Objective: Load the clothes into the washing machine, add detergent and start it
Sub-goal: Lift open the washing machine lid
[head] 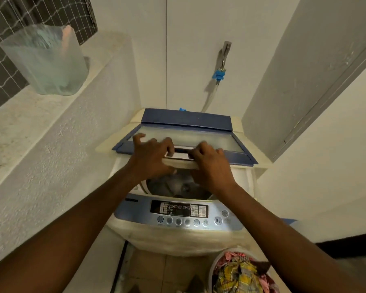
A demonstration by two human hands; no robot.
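The left hand [151, 154] and the right hand [209, 160] were curled round the front edge of the lid [186, 136], which stood partly up on the washing machine [178, 235]. The clothes [239, 273] lay in a basket [215, 263] low down beside it. It looked best to lift evenly and push the lid right back so it couldn't drop.

Glossy plastic lid [184, 135]; rough plaster wall [72, 144]; checked cloth clothes [239, 275].
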